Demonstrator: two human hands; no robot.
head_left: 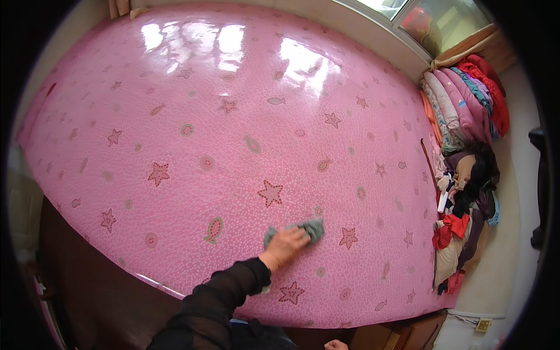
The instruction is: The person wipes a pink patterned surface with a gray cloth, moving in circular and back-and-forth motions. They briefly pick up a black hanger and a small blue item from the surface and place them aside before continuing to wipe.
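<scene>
My left hand presses a grey-green cloth flat against a pink patterned sheet. The fingers lie over the cloth, and its folds stick out on both sides of them. A dark, sheer sleeve covers that forearm, which reaches in from the lower left. Glossy and printed with starfish, fish and round shapes, the sheet covers a wide raised surface like a bed. Only a small part of my right hand shows at the lower edge, away from the sheet; its fingers are mostly cut off.
Folded quilts are stacked at the far right. Nearer along that side lies a heap of clothes, with a thin brown stick beside it. A window is at the back right. Dark floor lies beyond the near-left edge.
</scene>
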